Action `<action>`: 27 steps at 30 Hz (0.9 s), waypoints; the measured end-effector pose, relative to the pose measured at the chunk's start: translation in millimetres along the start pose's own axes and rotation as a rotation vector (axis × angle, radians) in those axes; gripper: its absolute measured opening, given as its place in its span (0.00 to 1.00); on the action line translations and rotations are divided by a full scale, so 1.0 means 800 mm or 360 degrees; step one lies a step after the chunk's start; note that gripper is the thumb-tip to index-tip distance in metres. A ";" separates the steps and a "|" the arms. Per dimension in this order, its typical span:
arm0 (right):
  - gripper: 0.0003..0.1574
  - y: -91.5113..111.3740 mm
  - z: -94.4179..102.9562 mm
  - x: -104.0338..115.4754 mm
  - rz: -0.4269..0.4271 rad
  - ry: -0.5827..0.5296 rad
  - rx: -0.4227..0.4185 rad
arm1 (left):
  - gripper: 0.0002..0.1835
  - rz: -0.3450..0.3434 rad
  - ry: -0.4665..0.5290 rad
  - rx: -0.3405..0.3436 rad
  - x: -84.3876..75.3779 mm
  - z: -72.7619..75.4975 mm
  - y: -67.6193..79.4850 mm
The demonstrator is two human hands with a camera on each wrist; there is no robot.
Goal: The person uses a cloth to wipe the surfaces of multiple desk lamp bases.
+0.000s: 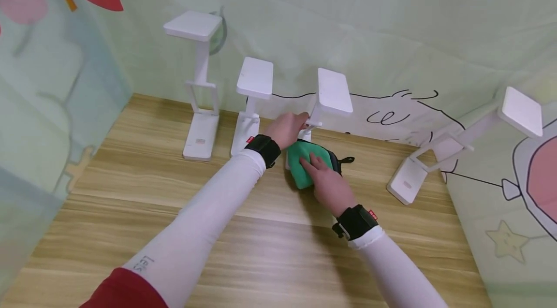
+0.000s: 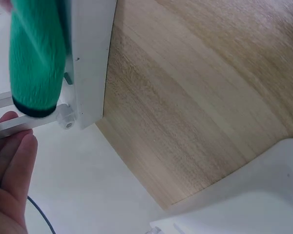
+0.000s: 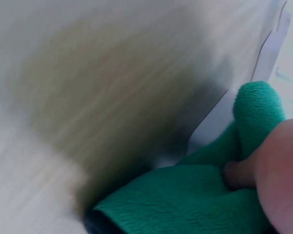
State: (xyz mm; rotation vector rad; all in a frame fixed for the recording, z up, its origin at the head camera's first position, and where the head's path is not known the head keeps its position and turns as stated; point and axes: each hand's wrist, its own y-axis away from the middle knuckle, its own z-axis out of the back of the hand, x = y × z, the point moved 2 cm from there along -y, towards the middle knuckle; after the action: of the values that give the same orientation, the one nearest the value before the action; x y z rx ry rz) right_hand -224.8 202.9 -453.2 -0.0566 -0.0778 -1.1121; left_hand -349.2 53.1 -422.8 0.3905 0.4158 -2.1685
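Observation:
My left hand [image 1: 285,129] grips the thin white bar of a folding desk lamp [image 1: 334,91], the third from the left. In the left wrist view the fingers [image 2: 20,163] curl round that bar. My right hand [image 1: 331,186] holds a green cleaning cloth [image 1: 300,165] with black edging and a black hanging loop against the same lamp's base, which the cloth mostly hides. In the right wrist view a digit sinks into the folded cloth [image 3: 185,200]. The left wrist view shows the cloth beside the edge of the white base [image 2: 90,63].
Two more white lamps stand to the left, one tall lamp [image 1: 201,56] and one shorter lamp [image 1: 256,78]. Another lamp [image 1: 406,180] leans out at the right. All stand on a wood-grain tabletop [image 1: 261,259], with a printed fabric backdrop [image 1: 391,18] behind.

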 end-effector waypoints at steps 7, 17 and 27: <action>0.38 0.011 0.000 0.029 0.0145 0.0099 0.0049 | 0.03 0.0002 -0.0019 -0.0042 0.001 0.000 0.001; 0.38 -0.028 -0.007 0.048 0.0317 0.0098 -0.0082 | 0.05 -0.0008 0.0019 -0.0023 -0.002 -0.002 0.002; 0.23 -0.079 -0.010 0.016 0.0313 -0.0022 -0.0269 | 0.05 0.0045 0.0092 -0.0027 0.001 -0.002 0.000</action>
State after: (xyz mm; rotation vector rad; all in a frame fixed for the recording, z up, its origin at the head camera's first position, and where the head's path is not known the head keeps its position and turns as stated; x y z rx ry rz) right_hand -275.7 162.7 -460.0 -0.2189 0.0096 -0.9197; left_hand -349.3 53.5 -424.6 0.4477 0.4574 -2.1288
